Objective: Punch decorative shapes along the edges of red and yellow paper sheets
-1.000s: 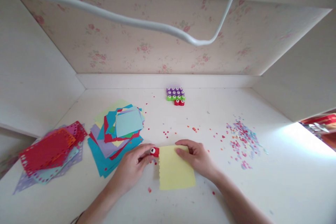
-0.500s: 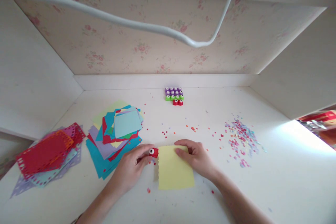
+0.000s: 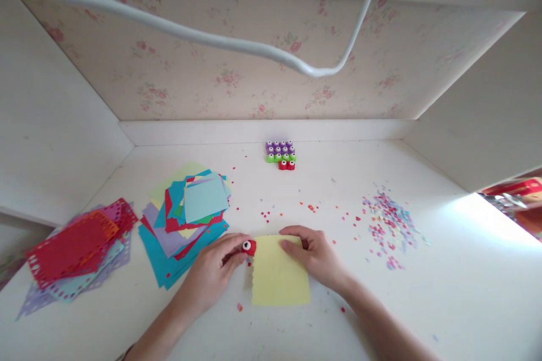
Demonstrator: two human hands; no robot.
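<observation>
My left hand [image 3: 220,262] is closed round a small red craft punch [image 3: 249,247] with a white and black button on top. The punch sits at the upper left corner of a yellow sheet of paper [image 3: 282,279], whose left edge is scalloped with small notches. At the sheet's upper right, my right hand [image 3: 311,251] pinches the paper, thumb on top and fingers behind the far edge. Whether the punch's slot is over the paper's edge is hard to make out.
Left of my hands lies a pile of coloured paper sheets [image 3: 206,200], with punched sheets [image 3: 71,248] farther left. Several purple, green and red punches [image 3: 280,153] stand together at the back. Paper confetti [image 3: 389,225] is heaped on the right, with loose bits scattered across the white table [image 3: 322,333].
The yellow sheet has shifted slightly left and turned a little, its lower edge moving left. The red punch has moved slightly right and now meets the sheet's corner. Both hands keep their hold.
</observation>
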